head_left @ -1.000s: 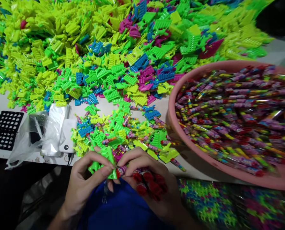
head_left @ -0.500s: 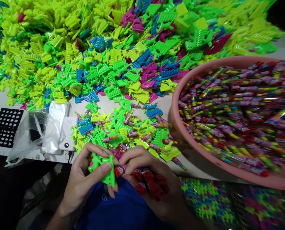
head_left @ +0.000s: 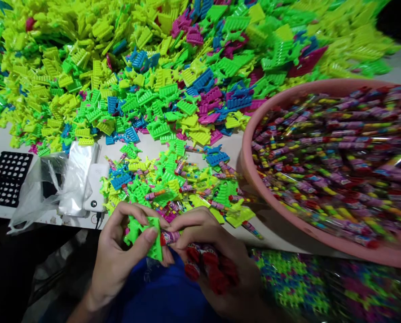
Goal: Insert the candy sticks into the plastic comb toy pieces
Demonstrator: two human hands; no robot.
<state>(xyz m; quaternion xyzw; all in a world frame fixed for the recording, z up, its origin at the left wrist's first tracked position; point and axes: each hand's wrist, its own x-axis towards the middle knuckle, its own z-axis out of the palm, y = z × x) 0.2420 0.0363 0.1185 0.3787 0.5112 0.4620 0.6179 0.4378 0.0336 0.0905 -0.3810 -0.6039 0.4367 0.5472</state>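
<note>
My left hand (head_left: 124, 251) pinches a bright green plastic piece (head_left: 156, 237) between thumb and fingers, low in the middle of the view. Against its right edge sits the red end of a candy tube (head_left: 169, 237), held by the fingertips of my right hand (head_left: 213, 242). That same hand also has several red-capped tubes (head_left: 215, 269) bunched in its palm. Just beyond both hands lies a small mixed heap of green, yellow and blue pieces (head_left: 169, 179) with wrapped tubes among them.
A pink basin (head_left: 250, 166) full of wrapped candy tubes stands at right. Behind, a large pile of plastic pieces (head_left: 153, 98) spreads widely. A white power bank (head_left: 96, 186), clear bags (head_left: 75, 184) and a black perforated tray (head_left: 10, 177) lie at left.
The red-capped tubes in my right palm have shifted slightly downward, and that hand has tilted a little. My left hand still holds the green piece in nearly the same place.
</note>
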